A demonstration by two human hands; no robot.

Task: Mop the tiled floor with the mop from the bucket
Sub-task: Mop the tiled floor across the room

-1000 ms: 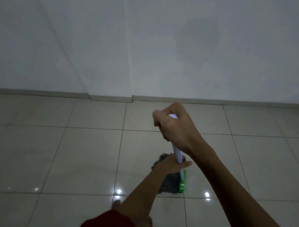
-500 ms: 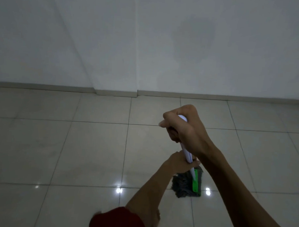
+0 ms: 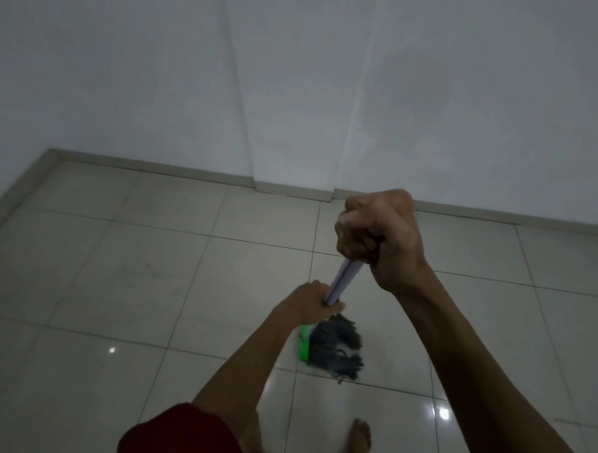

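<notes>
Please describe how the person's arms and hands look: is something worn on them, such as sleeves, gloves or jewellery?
Both forearms are bare from elbow to wrist. The left hand and the right hand wear no gloves; no ring, watch or bracelet shows. The only clothing in view is red fabric at the bottom edge, below the left arm; whether it is a sleeve cannot be told.

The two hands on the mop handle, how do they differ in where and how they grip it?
The right hand holds the top end of the mop handle; the left hand holds it lower down, just above the grey mop head. The right hand looks larger, being nearer the camera, while the left looks smaller. The right shows curled fingers and knuckles; the left mainly its back. Both are bare and closed round the handle.
</notes>
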